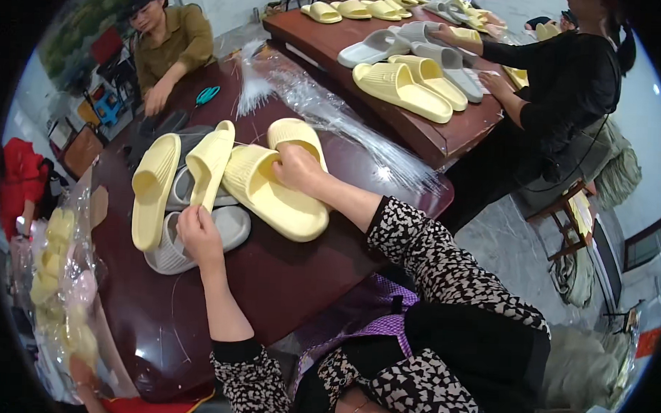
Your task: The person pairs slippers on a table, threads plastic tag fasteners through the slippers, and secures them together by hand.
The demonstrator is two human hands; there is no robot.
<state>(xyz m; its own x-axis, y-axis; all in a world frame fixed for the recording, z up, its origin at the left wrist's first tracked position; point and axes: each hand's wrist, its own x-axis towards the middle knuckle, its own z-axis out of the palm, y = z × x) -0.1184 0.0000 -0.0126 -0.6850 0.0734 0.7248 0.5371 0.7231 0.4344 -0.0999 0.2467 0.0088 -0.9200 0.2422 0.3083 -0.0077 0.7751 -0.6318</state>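
Tabletop (284,292), dark red, glossy. Left hand (201,235): grip pinching the near end of a tilted yellow slide sandal (215,162). Right hand (299,169): grip grasping the strap edge of a second yellow slide sandal (283,201), just right. Third yellow slide sandal (155,193), left. Grey slide sandal (231,228), beneath the yellow ones. Teal-handled scissors (208,95), far left. Clear plastic strands (376,150), bundled, far right.

Edge-tilted yellow slipper (212,160) beside a second yellow slipper (281,200), insole up
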